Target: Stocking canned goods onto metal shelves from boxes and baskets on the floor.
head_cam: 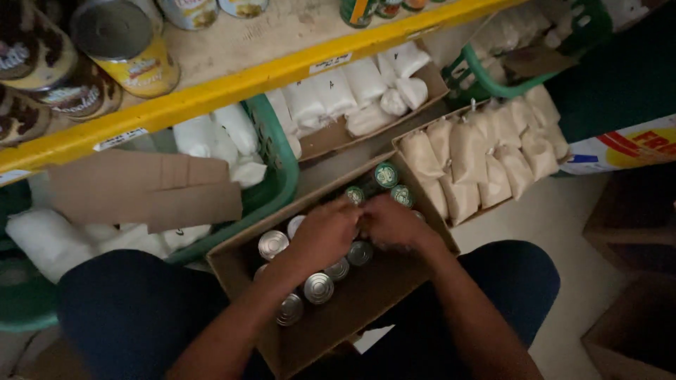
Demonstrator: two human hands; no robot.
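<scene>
An open cardboard box (366, 295) sits on the floor between my knees, holding several small metal cans (318, 287) with silver lids; a few cans with green tops (386, 174) stand at its far corner. My left hand (325, 233) and my right hand (394, 222) are both down in the box, fingers curled together over cans near its middle. Exactly which can each hand grips is hidden by the fingers.
A yellow-edged shelf (232, 84) above carries large tins (127, 46). Under it are a green basket (271, 169) of white bags, a loose cardboard sheet (141, 190), a box of white bags (366, 91) and a box of beige bags (479, 158).
</scene>
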